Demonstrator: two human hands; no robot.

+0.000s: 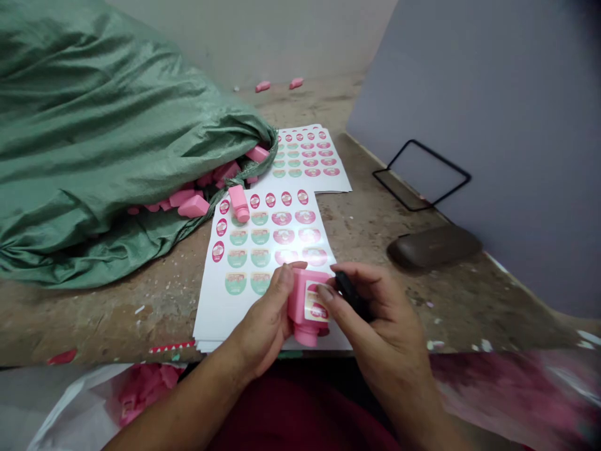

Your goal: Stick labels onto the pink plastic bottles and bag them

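Observation:
My left hand point(267, 313) grips a small pink plastic bottle point(297, 297), tilted with its cap end toward me. On the bottle's flat face is a pale label point(312, 307) with a pink print. The thumb of my right hand point(389, 319) presses on that label's upper edge. The same hand is closed around a black-handled tool point(350, 293), whose working end I cannot make out. Beneath both hands lies a stack of sticker sheets point(213, 313) with green and pink stickers. Another pink bottle point(238, 202) rests on the top sheet.
A green sack point(117, 144) spills pink bottles point(192, 203) at left. More sticker sheets point(328, 181) lie behind. At right are a dark case point(436, 246) and a black wire frame point(439, 160) by a grey panel point(507, 125). Below the table edge, a white bag point(84, 407) holds pink pieces.

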